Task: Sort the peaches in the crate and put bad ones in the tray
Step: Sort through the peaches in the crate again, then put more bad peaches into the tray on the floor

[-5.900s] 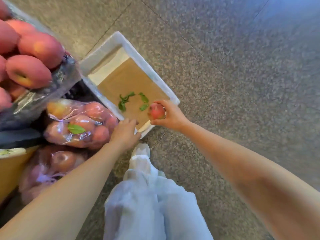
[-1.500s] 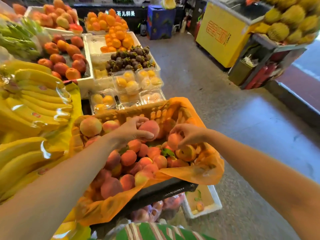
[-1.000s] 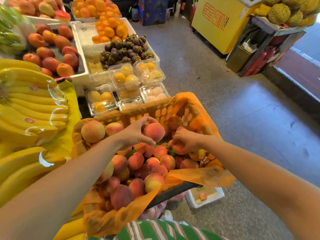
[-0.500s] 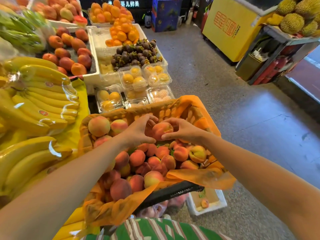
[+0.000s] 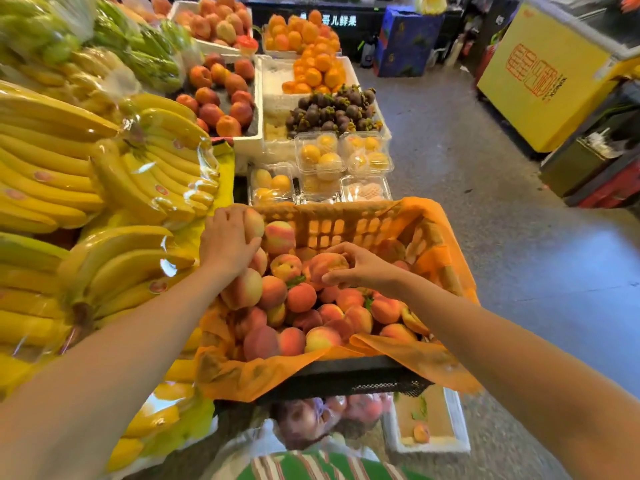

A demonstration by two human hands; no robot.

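Bruising is looming should grips tighten: right hand [image 5: 367, 270] is pinching one peach [image 5: 325, 265], left hand [image 5: 225, 244] is cupping the far-left peach [image 5: 254, 221].

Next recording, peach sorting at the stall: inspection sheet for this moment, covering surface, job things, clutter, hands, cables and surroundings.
Surface: fruit stall; the crate sits on a black stand.
Job's things: crate is orange-lined and heaped with peaches; white tray on the floor, lower right, holds one tray peach and some leaves.
Clutter: bananas, mangosteens, boxed fruit, bagged peaches under the crate.
Hands: left hand grips the left peach at the crate's far left corner; right hand holds the right peach over the heap.
Cables: nothing seen.
Surroundings: grey floor, yellow cabinet.
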